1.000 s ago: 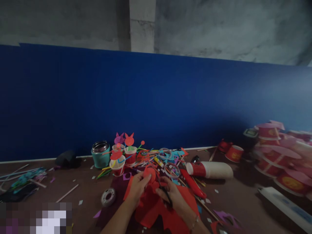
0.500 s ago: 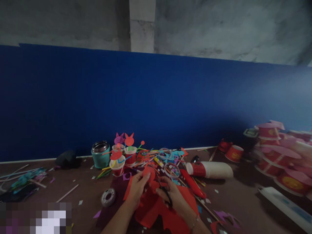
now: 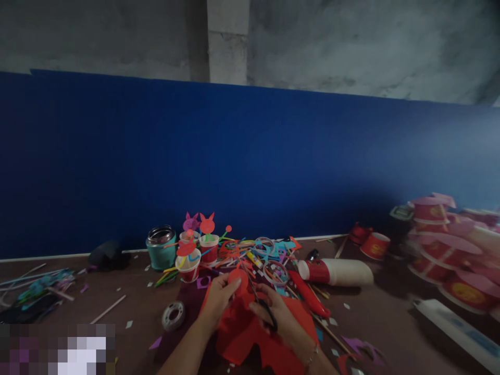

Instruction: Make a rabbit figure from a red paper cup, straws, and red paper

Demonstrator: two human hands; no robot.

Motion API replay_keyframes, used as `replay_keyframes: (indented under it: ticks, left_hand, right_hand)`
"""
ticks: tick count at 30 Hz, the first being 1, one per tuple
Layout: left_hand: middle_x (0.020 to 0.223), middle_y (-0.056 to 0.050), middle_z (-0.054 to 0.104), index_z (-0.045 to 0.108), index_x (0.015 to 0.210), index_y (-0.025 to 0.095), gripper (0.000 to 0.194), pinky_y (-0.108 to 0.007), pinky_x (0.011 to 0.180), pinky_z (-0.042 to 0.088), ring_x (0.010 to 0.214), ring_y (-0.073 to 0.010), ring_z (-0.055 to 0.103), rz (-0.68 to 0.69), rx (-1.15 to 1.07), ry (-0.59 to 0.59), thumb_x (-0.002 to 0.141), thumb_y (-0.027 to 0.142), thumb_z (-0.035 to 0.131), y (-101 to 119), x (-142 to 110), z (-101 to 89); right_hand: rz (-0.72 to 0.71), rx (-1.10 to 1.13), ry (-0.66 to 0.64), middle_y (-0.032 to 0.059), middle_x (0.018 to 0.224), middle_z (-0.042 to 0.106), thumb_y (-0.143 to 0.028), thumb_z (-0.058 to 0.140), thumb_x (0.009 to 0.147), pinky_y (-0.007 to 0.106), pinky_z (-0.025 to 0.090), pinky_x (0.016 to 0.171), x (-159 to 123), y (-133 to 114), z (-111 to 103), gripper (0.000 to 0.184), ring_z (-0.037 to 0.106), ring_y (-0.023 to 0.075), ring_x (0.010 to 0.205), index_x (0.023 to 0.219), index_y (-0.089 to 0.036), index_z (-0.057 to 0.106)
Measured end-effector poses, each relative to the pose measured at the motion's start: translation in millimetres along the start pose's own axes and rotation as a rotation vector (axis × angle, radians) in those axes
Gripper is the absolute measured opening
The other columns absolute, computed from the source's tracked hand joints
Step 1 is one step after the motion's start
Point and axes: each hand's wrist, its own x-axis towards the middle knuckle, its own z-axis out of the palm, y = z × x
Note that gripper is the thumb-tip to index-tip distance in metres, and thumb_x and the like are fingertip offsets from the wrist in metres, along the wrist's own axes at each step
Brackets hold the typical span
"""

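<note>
Red disc [image 3: 237, 281] in left hand [image 3: 215, 303]; scissors [image 3: 273, 320] in right hand [image 3: 282, 313]; littered brown table [image 3: 142, 307]; blue panel [image 3: 250, 161]; concrete wall [image 3: 332, 47]

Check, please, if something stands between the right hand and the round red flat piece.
Only the black-handled metal scissors, held in the right hand, their blades beside the piece, which the left hand holds.

Two bare forearms rise from the lower edge and converge: the left forearm [image 3: 190, 347] slants up rightward, the right forearm [image 3: 319, 364] up leftward. The left grip [image 3: 217, 299] is closed in a pinch, its thumb [image 3: 234, 287] uppermost and angled inward. The right grip [image 3: 275, 306] is curled, fingers bent, near the left but apart.
</note>
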Motion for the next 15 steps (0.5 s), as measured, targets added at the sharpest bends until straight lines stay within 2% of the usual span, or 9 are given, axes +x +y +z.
replay_keyframes:
  ticks: [6, 15]
  left_hand:
    - [0.033, 0.01, 0.039, 0.063, 0.067, 0.015, 0.044, -0.019, 0.036, 0.01, 0.03, -0.0021, 0.021, 0.007, 0.0, -0.01, 0.053, 0.055, 0.074, -0.7, 0.7, -4.4]
    - [0.031, 0.01, 0.038, 0.063, 0.066, 0.015, 0.048, -0.02, 0.035, 0.008, 0.028, -0.0018, 0.02, -0.026, -0.001, -0.038, 0.05, 0.058, 0.076, -1.9, 1.5, -4.1]
  right_hand:
    - [-0.007, 0.018, -0.032, -0.0122, 0.044, 0.042, -0.045, 0.071, 0.063, 0.017, 0.026, 0.034, 0.6, 0.9, -0.5, 0.051, 0.036, 0.0051, 0.033, 0.1, -0.018, 0.05]
    - [0.048, 0.064, -0.015, -0.0103, 0.049, 0.05, -0.046, 0.073, 0.061, 0.017, 0.029, 0.035, -0.2, 1.4, 1.4, 0.054, 0.041, 0.0058, 0.034, 0.102, -0.019, 0.051]
